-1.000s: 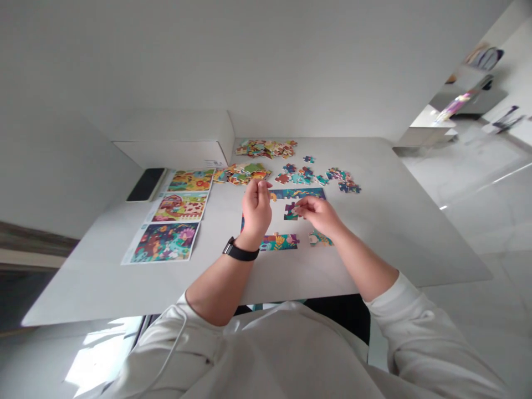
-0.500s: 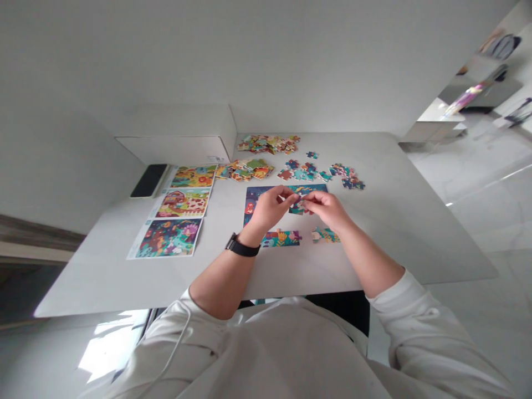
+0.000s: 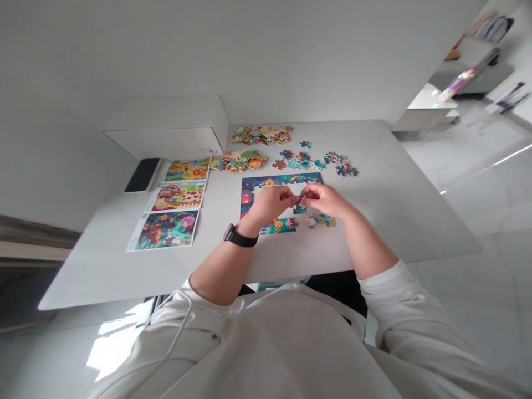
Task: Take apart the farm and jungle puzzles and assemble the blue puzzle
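Note:
My left hand (image 3: 270,204) and my right hand (image 3: 326,199) meet over a partly built puzzle (image 3: 276,183) on the white table (image 3: 386,210). Both pinch small puzzle pieces (image 3: 300,203) between thumb and fingers, fingertips almost touching. A black watch (image 3: 240,237) sits on my left wrist. Below the hands lie a joined strip of pieces (image 3: 279,226) and a smaller cluster (image 3: 321,221). Loose blue pieces (image 3: 310,162) lie just beyond the puzzle.
Three picture cards (image 3: 177,197) lie in a column at the left. Two heaps of orange pieces (image 3: 261,134) (image 3: 238,161) sit at the back. A white box (image 3: 166,136) and a black phone (image 3: 143,174) are at the far left. Shelves stand off to the right.
My left hand moved right from above the puzzle's left side to meet the right hand. Both hands now pinch pieces together, held a little nearer to me.

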Demonstrator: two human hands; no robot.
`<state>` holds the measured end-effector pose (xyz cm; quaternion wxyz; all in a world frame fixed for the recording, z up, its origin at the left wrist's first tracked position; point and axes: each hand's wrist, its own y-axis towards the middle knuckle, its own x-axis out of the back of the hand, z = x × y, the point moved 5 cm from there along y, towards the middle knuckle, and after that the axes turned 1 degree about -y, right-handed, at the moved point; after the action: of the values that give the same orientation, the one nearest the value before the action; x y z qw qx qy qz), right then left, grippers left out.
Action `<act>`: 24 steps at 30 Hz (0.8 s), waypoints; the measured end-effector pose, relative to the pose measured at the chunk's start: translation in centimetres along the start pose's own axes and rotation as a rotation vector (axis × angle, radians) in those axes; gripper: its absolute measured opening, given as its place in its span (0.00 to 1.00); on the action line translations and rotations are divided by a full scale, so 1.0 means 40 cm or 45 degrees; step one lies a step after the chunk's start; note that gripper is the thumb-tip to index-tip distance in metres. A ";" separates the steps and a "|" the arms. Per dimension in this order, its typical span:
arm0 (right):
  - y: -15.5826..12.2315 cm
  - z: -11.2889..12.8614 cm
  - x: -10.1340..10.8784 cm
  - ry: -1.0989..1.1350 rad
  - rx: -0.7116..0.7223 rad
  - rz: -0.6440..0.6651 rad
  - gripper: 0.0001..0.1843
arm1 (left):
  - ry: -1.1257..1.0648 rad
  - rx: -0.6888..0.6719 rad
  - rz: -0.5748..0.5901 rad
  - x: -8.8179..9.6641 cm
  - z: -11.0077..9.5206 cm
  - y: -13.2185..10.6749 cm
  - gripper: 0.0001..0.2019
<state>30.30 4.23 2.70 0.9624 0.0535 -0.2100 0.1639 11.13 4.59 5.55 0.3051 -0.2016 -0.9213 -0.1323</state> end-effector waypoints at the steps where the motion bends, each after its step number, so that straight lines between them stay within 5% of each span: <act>1: -0.012 0.000 0.001 -0.001 -0.006 0.019 0.15 | 0.006 -0.011 0.032 -0.005 -0.003 -0.006 0.16; 6: -0.061 -0.001 0.003 -0.115 -0.072 0.060 0.10 | 0.112 -0.077 0.112 -0.019 -0.003 -0.044 0.11; 13: -0.067 -0.016 -0.012 -0.272 -0.273 0.060 0.10 | 0.176 -0.005 -0.037 -0.010 0.039 -0.083 0.08; 24: -0.057 0.028 -0.032 -0.803 -0.484 0.144 0.07 | 0.294 0.011 0.171 -0.053 0.047 -0.085 0.10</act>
<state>29.54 1.51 3.09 0.8325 -0.0898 -0.5256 0.1505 10.20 1.66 2.38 0.4182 -0.2449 -0.8650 -0.1298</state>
